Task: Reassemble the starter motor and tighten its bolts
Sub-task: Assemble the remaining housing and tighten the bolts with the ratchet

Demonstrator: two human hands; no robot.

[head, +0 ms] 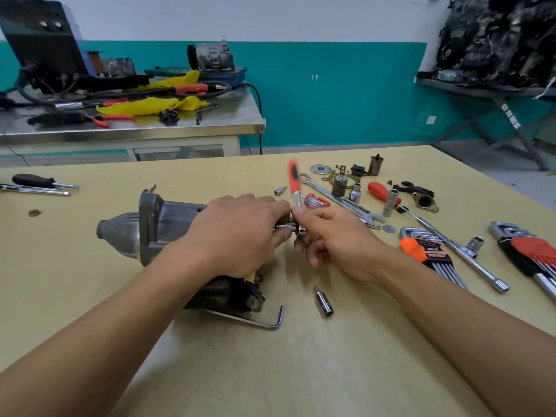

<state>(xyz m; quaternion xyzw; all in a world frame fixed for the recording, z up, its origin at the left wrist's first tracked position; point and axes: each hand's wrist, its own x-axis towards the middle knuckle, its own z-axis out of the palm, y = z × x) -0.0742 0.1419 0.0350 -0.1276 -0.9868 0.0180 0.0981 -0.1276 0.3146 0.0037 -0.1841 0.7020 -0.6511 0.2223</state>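
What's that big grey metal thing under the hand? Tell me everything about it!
That is the starter motor. It looks like grey cast metal, with a rounded nose pointing left, a flange behind it, and a darker cylinder with metal terminals on the near side. It lies on its side on the yellow table. The left hand grips its middle; the right hand holds a ratchet at its right end.

The starter motor lies center left on the table, a hex key just below it, a socket bit to its lower right, hex key sets toward the right, and screwdrivers at the left edge.
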